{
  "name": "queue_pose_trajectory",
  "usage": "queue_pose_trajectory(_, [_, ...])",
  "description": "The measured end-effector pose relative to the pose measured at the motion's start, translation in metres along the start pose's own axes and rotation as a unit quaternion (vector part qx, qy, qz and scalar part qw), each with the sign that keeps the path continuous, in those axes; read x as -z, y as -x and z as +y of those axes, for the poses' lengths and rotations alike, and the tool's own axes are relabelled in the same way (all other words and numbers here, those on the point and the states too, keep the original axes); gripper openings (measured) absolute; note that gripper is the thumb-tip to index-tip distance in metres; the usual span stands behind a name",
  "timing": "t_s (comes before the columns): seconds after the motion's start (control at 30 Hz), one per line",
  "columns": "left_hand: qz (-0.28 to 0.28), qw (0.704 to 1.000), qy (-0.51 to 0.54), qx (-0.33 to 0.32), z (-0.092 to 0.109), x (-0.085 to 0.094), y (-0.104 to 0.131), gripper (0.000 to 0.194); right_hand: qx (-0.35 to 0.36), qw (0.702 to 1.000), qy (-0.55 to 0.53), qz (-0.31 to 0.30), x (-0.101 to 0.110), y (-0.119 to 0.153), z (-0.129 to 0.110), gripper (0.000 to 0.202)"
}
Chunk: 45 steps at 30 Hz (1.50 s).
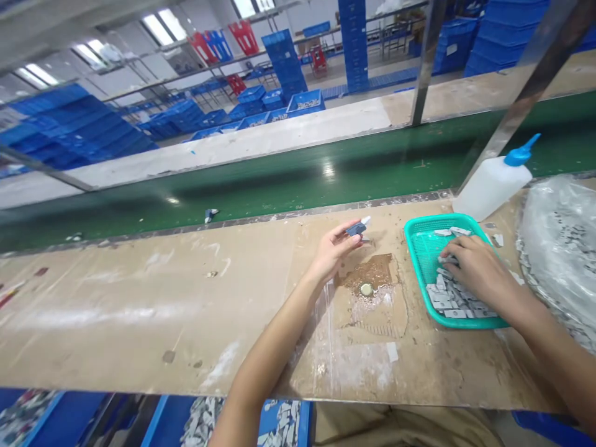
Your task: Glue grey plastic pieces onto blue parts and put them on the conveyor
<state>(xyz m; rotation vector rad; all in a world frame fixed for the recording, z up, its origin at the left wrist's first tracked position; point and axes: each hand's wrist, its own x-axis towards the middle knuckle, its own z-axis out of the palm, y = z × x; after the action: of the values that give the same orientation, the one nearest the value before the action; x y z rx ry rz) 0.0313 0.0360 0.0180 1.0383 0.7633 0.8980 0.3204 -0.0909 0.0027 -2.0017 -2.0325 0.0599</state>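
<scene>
Fingers [342, 229] pinched on a blue-grey piece [356, 228] right of centre, others curled inside a green basket [465, 323] farther right

A pale brown worktable [139, 335] spreads across the lower and middle frame, scuffed with white marks. Beyond it a green belt [279, 180] slants from the left edge up to the right edge. Stacked blue crates [74, 124] fill much of the upper left. A clear plastic bag [554, 217] lies at the far right of the frame; left of it sits the basket, partly filled with light grey pieces [460, 304]. Just above the basket in the frame is a white bottle [493, 186] with a blue nozzle. Left of the basket, a torn cardboard sheet [372, 323] lies on the table.

The right hand [475, 261] reaches into the basket from the right edge, its fingers bent and their tips among the light grey pieces; whether they grip one or merely touch it, I cannot tell. The left hand [330, 253], just right of centre, has thumb and fingers closed on the blue-grey piece, whose white tip [365, 220] points to the upper right. A pale disc [367, 290] rests on the upper part of the cardboard sheet
</scene>
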Motion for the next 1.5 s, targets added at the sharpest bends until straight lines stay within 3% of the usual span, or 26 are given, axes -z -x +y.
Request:
queue_pose_trajectory(0.07, [-0.002, 0.998, 0.059, 0.013, 0.004, 0.0, 0.018, 0.047, -0.032, 0.994, -0.099, 0.032, 0.007, 0.001, -0.004, 0.014])
queue_pose_trajectory(0.17, [0.004, 0.991, 0.135, 0.016, 0.008, -0.001, 0.037, 0.041, -0.067, 0.956, -0.282, 0.049, 0.019, 0.003, -0.028, 0.026])
queue_pose_trajectory(0.27, [0.009, 0.984, 0.176, 0.002, 0.007, 0.001, 0.045, 0.034, -0.049, 0.905, -0.422, 0.004, 0.021, 0.002, -0.066, 0.034])
queue_pose_trajectory(0.33, [0.025, 0.981, 0.193, -0.009, 0.005, 0.003, 0.046, 0.04, -0.027, 0.89, -0.452, -0.055, 0.015, -0.002, -0.091, 0.032])
queue_pose_trajectory(0.4, [0.046, 0.978, 0.205, -0.012, 0.002, 0.006, 0.046, 0.047, 0.001, 0.902, -0.422, -0.091, 0.007, -0.007, -0.11, 0.028])
queue_pose_trajectory(0.57, [0.076, 0.971, 0.224, 0.031, -0.004, 0.012, 0.048, 0.033, 0.077, 0.964, -0.249, -0.061, -0.01, -0.012, -0.124, 0.03])
queue_pose_trajectory(0.7, [0.044, 0.966, 0.251, 0.036, -0.003, 0.015, 0.051, 0.019, 0.12, 0.97, -0.209, -0.04, -0.011, -0.008, -0.122, 0.022])
queue_pose_trajectory(0.9, [0.017, 0.992, 0.121, -0.011, -0.008, 0.021, 0.049, 0.016, 0.212, 0.963, -0.167, -0.012, -0.011, -0.005, -0.127, 0.014])
queue_pose_trajectory(1.33, [0.029, 0.999, 0.008, -0.021, -0.003, 0.021, 0.052, 0.019, 0.219, 0.966, -0.134, -0.023, -0.011, -0.004, -0.128, 0.019])
queue_pose_trajectory(1.5, [0.046, 0.998, 0.031, -0.023, -0.007, 0.021, 0.05, 0.021, 0.166, 0.975, -0.145, 0.037, -0.003, -0.001, -0.13, 0.027])
